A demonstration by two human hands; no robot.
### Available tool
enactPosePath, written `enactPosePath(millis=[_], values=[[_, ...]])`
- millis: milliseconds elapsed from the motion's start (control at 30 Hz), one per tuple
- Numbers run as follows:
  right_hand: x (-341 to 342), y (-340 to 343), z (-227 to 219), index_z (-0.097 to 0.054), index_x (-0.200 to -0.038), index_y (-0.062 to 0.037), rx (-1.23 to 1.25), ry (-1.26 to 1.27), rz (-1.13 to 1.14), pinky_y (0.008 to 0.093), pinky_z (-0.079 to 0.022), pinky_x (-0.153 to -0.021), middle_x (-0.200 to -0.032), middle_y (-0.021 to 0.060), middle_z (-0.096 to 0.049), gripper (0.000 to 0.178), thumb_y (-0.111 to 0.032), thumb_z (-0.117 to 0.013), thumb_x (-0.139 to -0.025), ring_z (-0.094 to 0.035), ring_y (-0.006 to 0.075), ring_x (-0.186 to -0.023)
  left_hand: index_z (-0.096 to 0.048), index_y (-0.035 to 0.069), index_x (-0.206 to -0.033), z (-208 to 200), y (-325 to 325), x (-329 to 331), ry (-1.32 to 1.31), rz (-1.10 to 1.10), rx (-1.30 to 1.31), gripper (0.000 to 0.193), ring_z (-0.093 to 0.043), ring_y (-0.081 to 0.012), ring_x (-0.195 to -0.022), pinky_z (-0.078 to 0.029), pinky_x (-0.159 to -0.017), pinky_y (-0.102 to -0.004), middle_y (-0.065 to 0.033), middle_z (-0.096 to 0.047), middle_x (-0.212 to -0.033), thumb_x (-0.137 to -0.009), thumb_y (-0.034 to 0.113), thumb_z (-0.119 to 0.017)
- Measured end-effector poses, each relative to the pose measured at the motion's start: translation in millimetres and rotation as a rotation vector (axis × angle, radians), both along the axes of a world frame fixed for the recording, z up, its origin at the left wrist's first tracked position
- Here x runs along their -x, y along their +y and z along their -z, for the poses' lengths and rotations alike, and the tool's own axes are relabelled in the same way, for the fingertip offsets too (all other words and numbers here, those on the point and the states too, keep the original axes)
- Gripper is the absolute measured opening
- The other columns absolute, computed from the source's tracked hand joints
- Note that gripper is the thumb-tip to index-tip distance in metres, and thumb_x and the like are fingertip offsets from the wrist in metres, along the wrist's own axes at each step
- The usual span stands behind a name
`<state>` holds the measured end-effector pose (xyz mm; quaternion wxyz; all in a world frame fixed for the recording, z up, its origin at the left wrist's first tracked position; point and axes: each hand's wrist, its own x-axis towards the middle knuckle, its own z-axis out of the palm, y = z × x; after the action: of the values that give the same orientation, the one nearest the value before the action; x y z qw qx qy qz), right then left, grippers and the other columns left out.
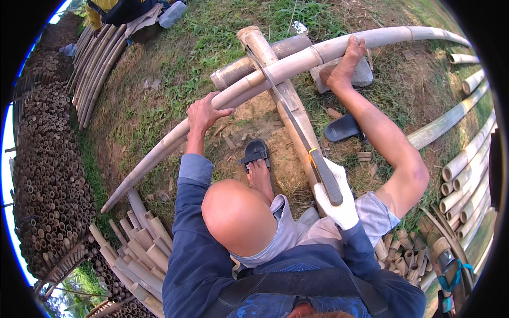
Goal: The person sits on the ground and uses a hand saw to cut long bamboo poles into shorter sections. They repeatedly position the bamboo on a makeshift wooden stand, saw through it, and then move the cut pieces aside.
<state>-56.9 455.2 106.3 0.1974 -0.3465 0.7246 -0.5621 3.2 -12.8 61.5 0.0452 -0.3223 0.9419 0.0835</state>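
Observation:
A long pale bamboo pole [331,49] stretches across the view, resting on a thicker bamboo piece [289,100] that points toward me. My left hand [203,114], bare, is wrapped round the pole left of that support. In a white glove, my right hand [339,199] grips the grey and yellow handle of a hand saw [293,108]. The saw's blade lies across the pole just above the support; how deep it sits cannot be made out. My bare right foot [347,62] presses on the pole to the right of the blade.
Beneath the pole lie a short bamboo crosspiece [230,75] and a stone block [363,74]. An empty black sandal [342,127] is on the ground. Stacked bamboo [50,175] fills the left; cut lengths [148,246] stand lower left, more poles [469,164] lie right. Another person [114,10] is far left.

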Motion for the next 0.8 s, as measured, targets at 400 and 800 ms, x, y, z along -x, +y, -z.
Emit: enactPosePath(millis=[400,800], values=[[20.0,-65.2,22.0,-0.055,-0.153,-0.0016,0.077,-0.031,0.102,0.0382,-0.055,-0.108,-0.140,0.0192,-0.068,0.069,0.000,-0.079,-0.088,-0.069,0.0273,-0.128,-0.074,0.018,-0.143,-3.8,-4.3,11.0,0.010,0.022,-0.019,0.096,-0.080,-0.0376,-0.105,-0.061,-0.099,-0.0504,-0.0177,-0.084,-0.110,-0.068,0.077,-0.091],[85.2,-180.6,34.3,-0.055,-0.151,-0.0025,0.261,-0.003,0.105,0.0359,-0.051,-0.109,-0.139,0.0154,-0.065,0.059,-0.007,-0.075,-0.096,-0.066,0.0249,-0.127,-0.074,0.007,-0.140,2.2,-42.6,12.3,0.025,0.092,-0.129,0.101,-0.077,-0.0392,-0.114,-0.059,-0.100,-0.0506,-0.0216,-0.081,-0.121,-0.073,0.082,-0.085]])
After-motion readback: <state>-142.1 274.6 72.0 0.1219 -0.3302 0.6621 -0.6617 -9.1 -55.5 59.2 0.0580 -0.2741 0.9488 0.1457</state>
